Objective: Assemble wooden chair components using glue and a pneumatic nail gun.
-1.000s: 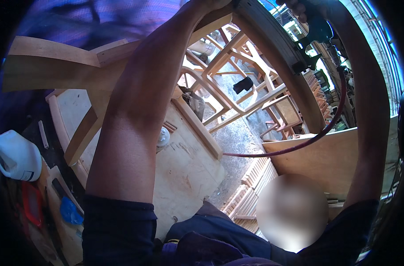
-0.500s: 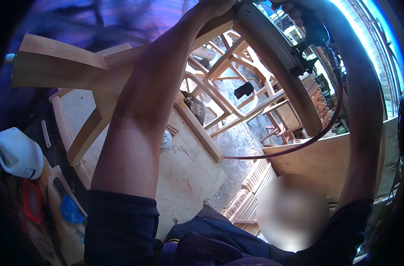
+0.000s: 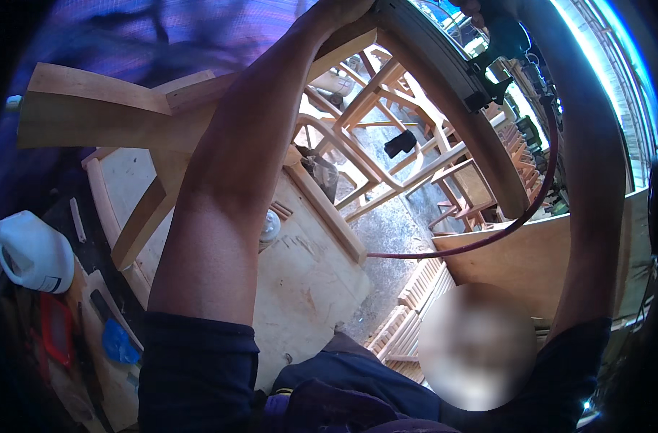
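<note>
At the upper edge my right hand [image 3: 475,10] is closed around a dark nail gun [image 3: 499,59], which is partly cut off by the picture's rim. The gun's long grey magazine [image 3: 433,47] lies along a curved wooden leg [image 3: 480,137]. A red air hose [image 3: 550,155] hangs from the gun's grip. My left hand [image 3: 352,10] grips the wooden chair frame [image 3: 343,54] beside the magazine; its fingertips are out of sight. Left of my forearm the frame carries on into broad angled wooden pieces [image 3: 91,119].
Below the frame is a pale wooden work surface [image 3: 307,289] with a raised rail [image 3: 325,209]. A white jug [image 3: 33,252], a red object [image 3: 55,328] and a blue plastic piece [image 3: 118,342] lie at left. Chair frames [image 3: 387,137], a plywood panel [image 3: 516,260] and stacked slats [image 3: 415,296] stand beyond.
The nail gun and the curved leg have shifted slightly upward in the picture, along with both hands. My grip on the gun and on the frame looks the same.
</note>
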A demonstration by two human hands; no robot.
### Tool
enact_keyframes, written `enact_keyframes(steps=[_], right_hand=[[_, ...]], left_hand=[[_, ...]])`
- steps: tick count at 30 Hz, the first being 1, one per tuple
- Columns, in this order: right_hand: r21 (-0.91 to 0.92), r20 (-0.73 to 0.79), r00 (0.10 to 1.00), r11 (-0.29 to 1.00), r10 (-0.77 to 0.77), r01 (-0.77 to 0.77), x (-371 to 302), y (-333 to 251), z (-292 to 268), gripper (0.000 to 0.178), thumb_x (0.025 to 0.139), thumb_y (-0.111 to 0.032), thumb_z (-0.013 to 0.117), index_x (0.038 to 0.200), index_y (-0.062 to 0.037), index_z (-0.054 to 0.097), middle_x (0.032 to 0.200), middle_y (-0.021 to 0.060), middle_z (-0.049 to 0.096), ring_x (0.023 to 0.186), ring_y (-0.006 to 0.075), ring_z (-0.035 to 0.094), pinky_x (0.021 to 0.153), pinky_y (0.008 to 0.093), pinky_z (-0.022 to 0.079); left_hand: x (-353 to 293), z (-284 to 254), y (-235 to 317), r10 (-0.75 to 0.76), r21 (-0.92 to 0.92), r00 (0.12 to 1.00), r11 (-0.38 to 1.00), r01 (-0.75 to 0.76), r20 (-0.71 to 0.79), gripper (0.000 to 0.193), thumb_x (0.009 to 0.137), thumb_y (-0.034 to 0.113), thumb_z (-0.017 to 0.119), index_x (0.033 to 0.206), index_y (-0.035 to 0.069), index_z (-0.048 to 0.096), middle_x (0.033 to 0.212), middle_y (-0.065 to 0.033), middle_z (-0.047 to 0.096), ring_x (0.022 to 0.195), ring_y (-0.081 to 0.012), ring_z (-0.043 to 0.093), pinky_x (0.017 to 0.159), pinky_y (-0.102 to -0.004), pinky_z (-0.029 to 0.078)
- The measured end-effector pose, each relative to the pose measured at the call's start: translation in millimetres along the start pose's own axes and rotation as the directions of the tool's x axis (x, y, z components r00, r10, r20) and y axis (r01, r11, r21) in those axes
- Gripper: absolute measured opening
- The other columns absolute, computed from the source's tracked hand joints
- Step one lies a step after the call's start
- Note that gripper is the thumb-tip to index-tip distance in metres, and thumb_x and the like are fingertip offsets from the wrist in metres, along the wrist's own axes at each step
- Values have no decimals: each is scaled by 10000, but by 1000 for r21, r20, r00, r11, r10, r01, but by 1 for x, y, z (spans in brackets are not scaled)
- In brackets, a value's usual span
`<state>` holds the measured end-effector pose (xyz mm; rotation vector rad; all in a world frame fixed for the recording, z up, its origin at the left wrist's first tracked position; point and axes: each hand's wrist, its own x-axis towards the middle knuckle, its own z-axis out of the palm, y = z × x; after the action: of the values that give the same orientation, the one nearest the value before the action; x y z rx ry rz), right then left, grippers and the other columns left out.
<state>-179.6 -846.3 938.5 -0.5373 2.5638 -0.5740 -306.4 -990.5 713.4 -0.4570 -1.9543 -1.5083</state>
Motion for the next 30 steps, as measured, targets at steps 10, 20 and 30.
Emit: enact_keyframes(steps=[10, 20, 30], right_hand=[[-19, -279, 920, 957, 274, -290, -3, -22, 35, 190, 989, -210, 676, 824, -134, 623, 581, -76, 426, 471, 54, 406, 451, 258, 387], [54, -319, 914, 968, 250, -246, -17, -21, 35, 217, 1001, -198, 654, 801, -130, 603, 573, -68, 427, 469, 57, 410, 446, 261, 393], [-21, 205, 966, 987, 157, -156, 20, -1, -4, 236, 1003, -222, 659, 796, -128, 595, 571, -68, 415, 479, 59, 409, 454, 259, 389]], left_hand=[[-17, -13, 17, 15, -447, 985, 892, 65, 172, 635, 1091, 476, 319, 1398, -56, 484, 1292, -194, 620, 1241, -307, 559, 1085, -392, 396], [-7, 5, 9, 140, -359, 989, 922, -145, -39, 704, 1086, 532, 325, 1453, -59, 436, 1371, -233, 560, 1248, -298, 535, 1098, -390, 378], [-2, 1, 3, 60, -530, 998, 846, -48, 6, 636, 1086, 493, 374, 1304, -69, 577, 1185, -189, 654, 1117, -270, 587, 1018, -392, 417]])
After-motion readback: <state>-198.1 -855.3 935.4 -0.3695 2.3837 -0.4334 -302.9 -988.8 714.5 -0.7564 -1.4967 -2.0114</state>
